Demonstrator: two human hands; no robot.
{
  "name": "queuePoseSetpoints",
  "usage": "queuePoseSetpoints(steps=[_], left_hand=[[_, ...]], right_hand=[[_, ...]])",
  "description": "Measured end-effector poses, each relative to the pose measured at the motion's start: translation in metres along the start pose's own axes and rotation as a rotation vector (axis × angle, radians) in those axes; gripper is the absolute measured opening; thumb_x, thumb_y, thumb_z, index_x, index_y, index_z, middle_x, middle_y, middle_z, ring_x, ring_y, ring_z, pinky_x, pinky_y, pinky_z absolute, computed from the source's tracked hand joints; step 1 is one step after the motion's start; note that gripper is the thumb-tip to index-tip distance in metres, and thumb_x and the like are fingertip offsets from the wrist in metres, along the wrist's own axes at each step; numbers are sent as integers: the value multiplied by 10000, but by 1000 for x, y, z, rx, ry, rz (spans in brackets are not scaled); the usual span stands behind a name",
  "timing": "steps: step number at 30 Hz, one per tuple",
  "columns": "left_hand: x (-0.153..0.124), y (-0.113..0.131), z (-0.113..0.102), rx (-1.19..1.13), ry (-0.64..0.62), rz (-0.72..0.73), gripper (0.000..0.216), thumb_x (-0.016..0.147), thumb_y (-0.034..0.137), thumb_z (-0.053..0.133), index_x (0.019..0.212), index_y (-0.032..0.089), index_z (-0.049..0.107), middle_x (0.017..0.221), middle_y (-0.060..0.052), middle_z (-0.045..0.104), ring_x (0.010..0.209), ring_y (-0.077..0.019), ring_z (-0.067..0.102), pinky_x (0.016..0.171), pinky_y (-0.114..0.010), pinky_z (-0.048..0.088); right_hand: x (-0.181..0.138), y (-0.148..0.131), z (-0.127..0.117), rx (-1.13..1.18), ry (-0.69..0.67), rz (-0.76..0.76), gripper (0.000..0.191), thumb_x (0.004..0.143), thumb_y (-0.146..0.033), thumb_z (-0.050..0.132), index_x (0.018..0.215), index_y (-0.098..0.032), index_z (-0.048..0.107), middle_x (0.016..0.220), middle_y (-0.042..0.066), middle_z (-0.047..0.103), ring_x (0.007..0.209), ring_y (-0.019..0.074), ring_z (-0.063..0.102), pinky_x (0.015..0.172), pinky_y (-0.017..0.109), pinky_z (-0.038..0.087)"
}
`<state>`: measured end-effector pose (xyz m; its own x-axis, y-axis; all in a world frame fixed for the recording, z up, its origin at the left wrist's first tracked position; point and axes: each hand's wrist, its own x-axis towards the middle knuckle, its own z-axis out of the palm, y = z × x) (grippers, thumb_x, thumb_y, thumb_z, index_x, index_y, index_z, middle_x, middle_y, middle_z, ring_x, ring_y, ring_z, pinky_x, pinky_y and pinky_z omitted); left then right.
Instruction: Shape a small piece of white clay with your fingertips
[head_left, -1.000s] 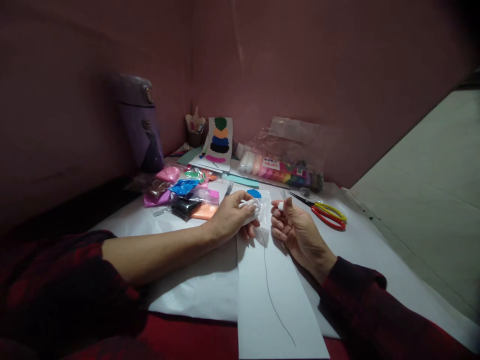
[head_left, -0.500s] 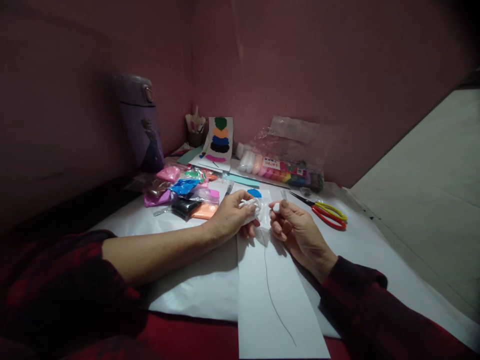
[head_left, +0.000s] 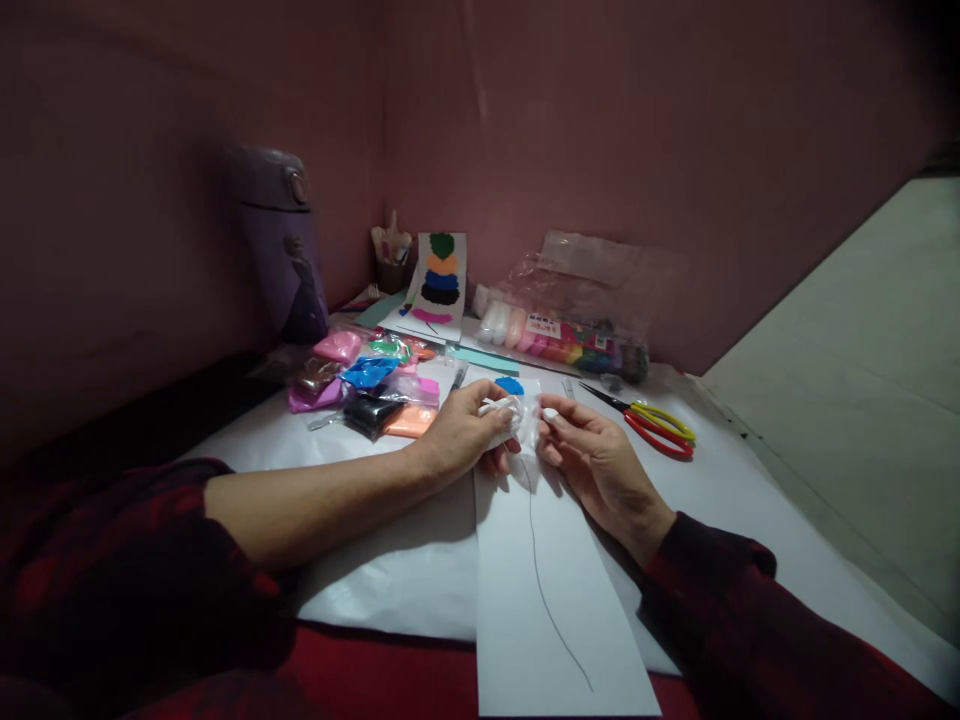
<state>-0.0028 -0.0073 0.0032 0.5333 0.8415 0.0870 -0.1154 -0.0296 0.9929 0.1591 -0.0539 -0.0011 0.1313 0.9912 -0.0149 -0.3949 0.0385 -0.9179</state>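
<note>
Through the head camera I get one readable patch of print: a white label [head_left: 543, 325] with red and dark characters, on the multicolour clay pack [head_left: 510, 330] at the far side; the characters are too small for me to make out surely. The purple flask [head_left: 277, 240] at far left carries a printed figure in a long gown.

In the middle, the left hand [head_left: 472, 425] is clamped on a clear plastic bag [head_left: 529, 432] of white material, above the near paper strip [head_left: 555, 610]. The right hand [head_left: 596, 450] pinches a small white lump [head_left: 550, 414] between thumb and finger, just beside the bag's right edge; I cannot tell whether they touch. A blue clay patch [head_left: 509, 386] shows at the strip's far end, and a thin curved line runs down its near part.

Compared with a second ago, the right fingers are nearer the bag, and less of the lump shows. The left grip is unchanged, as are the scissors [head_left: 652, 430] at right and the coloured clay packets [head_left: 369, 373] at left.
</note>
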Motion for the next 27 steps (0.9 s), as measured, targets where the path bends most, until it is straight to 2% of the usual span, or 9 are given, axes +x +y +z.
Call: queuePoseSetpoints(steps=[6,12,17,21,27], left_hand=[[0,0,0,0,-5,-5,151,844,288,540,872,155,474,545,-2,627,358,-100,535,344,-180,423],[0,1,0,-3,4,-11,151,839,275,552,877,155,468,538,5,625,355,-99,534,346,-180,428],[-1,2,0,-9,0,-5,177,830,297,573,871,155,475,532,6,622,354,-105,539,347,-186,431],[-1,3,1,-15,6,-12,205,817,313,597,867,157,475,536,2,622,352,-105,537,344,-182,423],[-1,2,1,-9,2,-15,175,831,291,572,877,157,469,547,4,619,356,-103,534,343,-184,425]], right_hand=[[2,2,0,11,9,-33,216,698,-249,795,854,-135,698,702,20,612,586,76,531,505,160,419],[-1,4,-2,-76,-47,-8,205,752,-321,760,806,-144,672,558,-4,574,486,67,465,461,168,353],[-2,3,-1,-97,-64,-12,258,796,-402,714,785,-152,649,529,-1,571,444,68,441,450,182,333],[-2,3,-1,-98,-44,-22,255,742,-377,760,753,-153,640,543,6,585,442,74,451,445,193,337],[-2,3,0,-87,-41,-16,177,713,-259,758,814,-155,656,566,-8,597,444,66,463,465,189,348]])
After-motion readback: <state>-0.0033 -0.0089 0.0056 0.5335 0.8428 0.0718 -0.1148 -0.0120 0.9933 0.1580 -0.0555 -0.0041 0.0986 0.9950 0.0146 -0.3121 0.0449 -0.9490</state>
